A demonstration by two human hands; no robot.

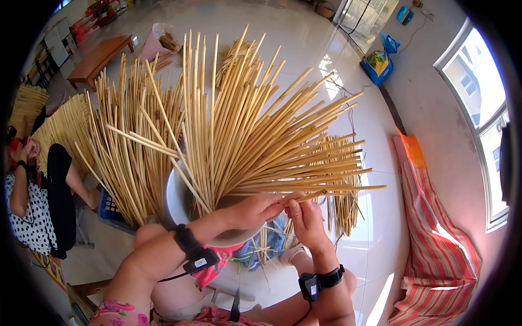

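Where the left hand [260, 209] meets the right hand [309, 221], their grip pinches a tan stick [314, 196].

Bright daylight pours through a window [472, 76], nearly white with glare. Below and left of the window, a sunlit streak crosses the glossy floor [378, 255]; another patch gleams well left of the window. Fisheye distortion bows the window's outline; black corners surround a crisp middle
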